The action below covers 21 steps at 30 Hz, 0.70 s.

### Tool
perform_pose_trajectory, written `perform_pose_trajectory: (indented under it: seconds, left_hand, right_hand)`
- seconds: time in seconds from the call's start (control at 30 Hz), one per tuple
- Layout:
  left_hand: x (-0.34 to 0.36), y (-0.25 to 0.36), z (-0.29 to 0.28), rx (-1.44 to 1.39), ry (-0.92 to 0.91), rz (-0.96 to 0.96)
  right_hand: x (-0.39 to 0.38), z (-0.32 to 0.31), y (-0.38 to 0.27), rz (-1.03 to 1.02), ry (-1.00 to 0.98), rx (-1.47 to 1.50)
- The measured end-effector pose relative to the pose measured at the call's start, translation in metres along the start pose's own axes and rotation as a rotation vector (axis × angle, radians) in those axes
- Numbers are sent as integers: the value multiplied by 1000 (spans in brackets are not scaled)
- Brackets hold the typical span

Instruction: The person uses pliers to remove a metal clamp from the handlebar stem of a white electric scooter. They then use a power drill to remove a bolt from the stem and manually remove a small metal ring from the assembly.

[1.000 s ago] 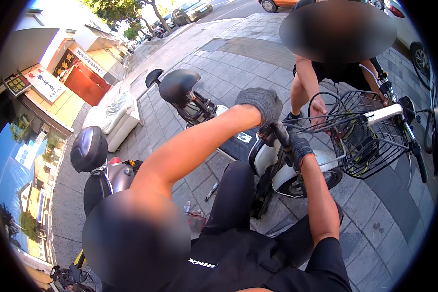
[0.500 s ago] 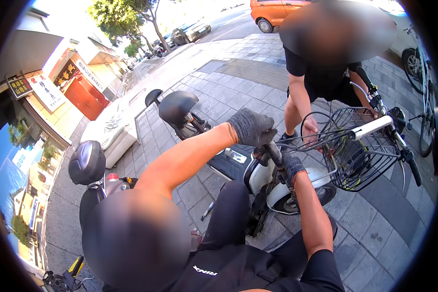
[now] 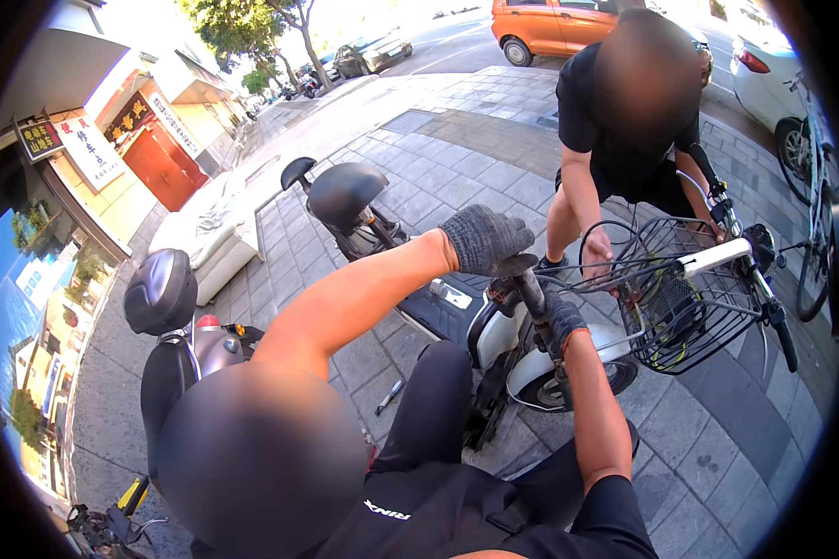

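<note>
A white scooter (image 3: 522, 359) with a dark footboard and a black seat (image 3: 345, 191) stands on the paving in front of me. My left hand (image 3: 483, 238), in a grey knit glove, is closed over the top of its black steering stem (image 3: 529, 291). My right hand (image 3: 561, 324), also gloved, grips the same stem lower down. Opposite me a person in black bends over a bicycle's wire basket (image 3: 685, 307), one hand (image 3: 595, 256) on the cables at its rim.
A dark moped with a top case (image 3: 161, 291) stands at the left. A small tool (image 3: 389, 397) lies on the paving by my knee. A white bench (image 3: 210, 238), a red shop door, an orange car (image 3: 569, 23), a white car and another bicycle (image 3: 816, 233) surround us.
My left hand has come down a little onto the top of the stem. The other person has leaned in closer over the basket. My right hand keeps its grip.
</note>
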State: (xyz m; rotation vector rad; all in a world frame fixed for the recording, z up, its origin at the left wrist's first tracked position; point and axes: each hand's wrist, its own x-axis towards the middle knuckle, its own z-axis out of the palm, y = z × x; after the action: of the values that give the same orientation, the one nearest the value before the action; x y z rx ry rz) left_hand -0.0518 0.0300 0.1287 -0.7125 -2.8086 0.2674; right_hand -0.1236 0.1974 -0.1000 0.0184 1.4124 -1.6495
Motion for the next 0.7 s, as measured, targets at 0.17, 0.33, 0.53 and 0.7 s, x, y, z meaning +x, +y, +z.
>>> perform_pose_trajectory:
  seconds: [0.17,0.33,0.53,0.7]
  left_hand:
    - [5,-2,1,-24,-68,-45]
    - [32,26,-9,-210,-344,-788]
    - [22,30,-28,-132,-394,-572]
    - [-2,-4,-3,-26,-123,-103]
  right_hand:
    - [6,5,4,-14,-12,74]
    - [-8,-1,-3,36,20,-35]
    - [-26,6,-14,11,-33,-28]
    - [-14,8,-10,-49,-63,-181]
